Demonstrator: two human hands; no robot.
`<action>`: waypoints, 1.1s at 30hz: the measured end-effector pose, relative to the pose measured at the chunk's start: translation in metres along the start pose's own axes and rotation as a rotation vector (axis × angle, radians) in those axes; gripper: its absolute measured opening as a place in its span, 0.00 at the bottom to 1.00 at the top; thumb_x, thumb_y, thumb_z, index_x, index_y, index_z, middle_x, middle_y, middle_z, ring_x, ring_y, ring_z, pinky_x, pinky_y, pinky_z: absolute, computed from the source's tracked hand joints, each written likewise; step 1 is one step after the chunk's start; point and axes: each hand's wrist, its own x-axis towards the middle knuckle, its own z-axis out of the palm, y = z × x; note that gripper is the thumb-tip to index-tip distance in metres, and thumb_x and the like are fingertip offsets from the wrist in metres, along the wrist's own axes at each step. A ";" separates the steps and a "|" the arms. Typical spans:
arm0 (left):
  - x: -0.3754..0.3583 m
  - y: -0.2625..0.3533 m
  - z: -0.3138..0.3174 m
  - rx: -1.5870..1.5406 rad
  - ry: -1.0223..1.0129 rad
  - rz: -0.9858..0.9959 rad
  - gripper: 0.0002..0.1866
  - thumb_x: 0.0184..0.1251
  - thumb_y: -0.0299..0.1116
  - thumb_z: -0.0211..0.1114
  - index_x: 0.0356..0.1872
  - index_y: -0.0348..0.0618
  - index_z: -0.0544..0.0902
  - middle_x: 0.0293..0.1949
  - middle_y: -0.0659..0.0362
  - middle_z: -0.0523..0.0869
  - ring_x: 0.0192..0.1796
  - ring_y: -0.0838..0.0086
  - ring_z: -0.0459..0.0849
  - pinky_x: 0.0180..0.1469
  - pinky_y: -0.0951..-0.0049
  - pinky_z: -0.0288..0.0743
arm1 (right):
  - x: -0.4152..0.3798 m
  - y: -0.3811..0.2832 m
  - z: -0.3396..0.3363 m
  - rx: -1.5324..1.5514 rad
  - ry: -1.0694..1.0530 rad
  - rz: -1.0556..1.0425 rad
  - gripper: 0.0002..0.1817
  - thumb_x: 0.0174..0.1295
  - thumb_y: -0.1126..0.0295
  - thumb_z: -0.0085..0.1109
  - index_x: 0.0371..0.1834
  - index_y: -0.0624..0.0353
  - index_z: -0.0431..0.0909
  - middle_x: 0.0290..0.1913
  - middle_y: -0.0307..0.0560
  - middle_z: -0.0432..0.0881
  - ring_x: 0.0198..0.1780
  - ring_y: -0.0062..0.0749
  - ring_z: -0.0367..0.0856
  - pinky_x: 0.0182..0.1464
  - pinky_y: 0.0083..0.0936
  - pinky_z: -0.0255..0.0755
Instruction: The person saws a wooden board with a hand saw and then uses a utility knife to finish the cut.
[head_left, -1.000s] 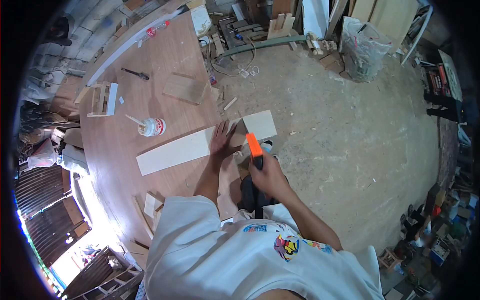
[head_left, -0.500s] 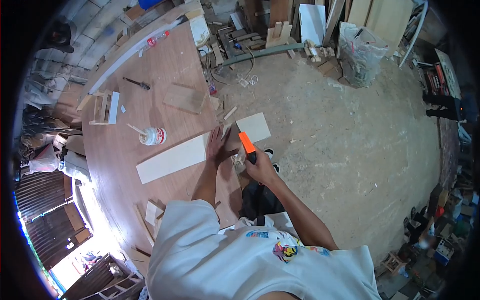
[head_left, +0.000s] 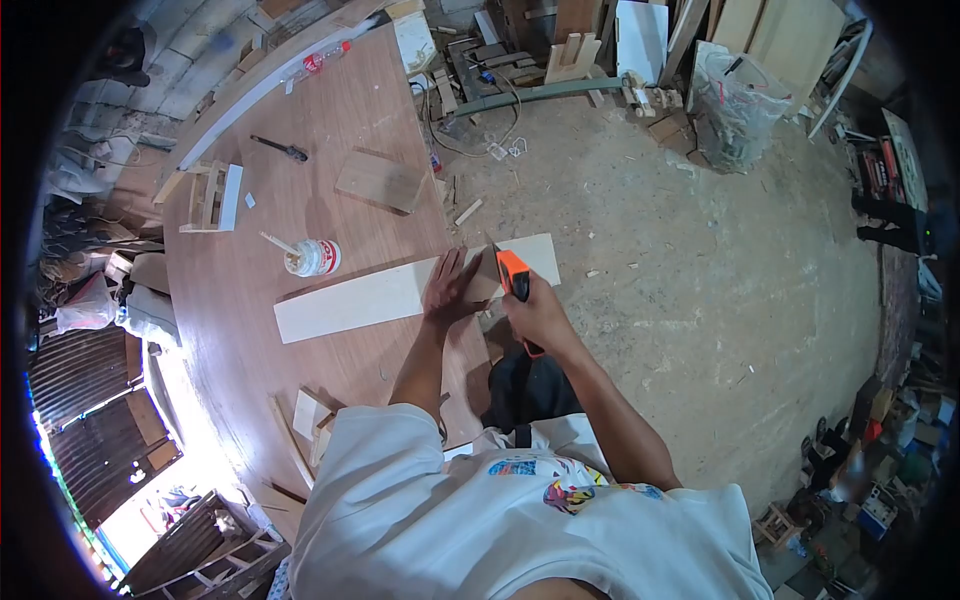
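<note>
A long pale wooden board (head_left: 350,304) lies across the brown table, its right end sticking out past the edge over the floor. My left hand (head_left: 452,290) rests flat on the board near that edge, fingers stretched and spread. In my right hand (head_left: 541,318) is a hand saw (head_left: 514,272) with an orange and black handle, the fingers wrapped round its grip. The saw's thin blade is at the overhanging part of the board, just right of my left hand. Most of the blade is hard to see.
On the table (head_left: 230,310) are a white tub (head_left: 318,258) with a stick, a wooden block (head_left: 382,181), a dark tool (head_left: 279,148), a small wooden frame (head_left: 212,198) and a plastic bottle (head_left: 325,58). A filled plastic bag (head_left: 738,105) stands on the floor among scrap wood.
My right hand and the saw have moved forward relative to the board, and more of the saw's lower handle shows. My left hand stays on the board. The view has shifted slightly.
</note>
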 end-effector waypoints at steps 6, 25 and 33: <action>0.000 -0.001 0.000 0.000 -0.002 0.003 0.56 0.35 0.55 0.80 0.73 0.52 0.68 0.68 0.47 0.70 0.73 0.52 0.65 0.76 0.53 0.57 | -0.001 0.001 0.006 -0.096 0.049 0.029 0.08 0.58 0.76 0.54 0.39 0.66 0.71 0.27 0.55 0.77 0.33 0.44 0.82 0.38 0.37 0.73; 0.005 -0.004 0.014 0.115 -0.046 -0.039 0.55 0.41 0.62 0.75 0.73 0.48 0.66 0.71 0.47 0.66 0.75 0.54 0.61 0.78 0.53 0.51 | -0.164 -0.080 -0.005 -0.115 0.044 -0.072 0.16 0.59 0.78 0.54 0.51 0.66 0.70 0.33 0.60 0.81 0.37 0.54 0.84 0.42 0.37 0.74; 0.010 -0.006 0.008 0.081 0.006 -0.015 0.53 0.42 0.57 0.75 0.73 0.48 0.67 0.70 0.44 0.67 0.74 0.51 0.62 0.77 0.50 0.54 | -0.172 -0.097 -0.009 -0.056 -0.026 0.001 0.08 0.59 0.80 0.54 0.42 0.64 0.71 0.31 0.46 0.73 0.36 0.27 0.72 0.42 0.28 0.70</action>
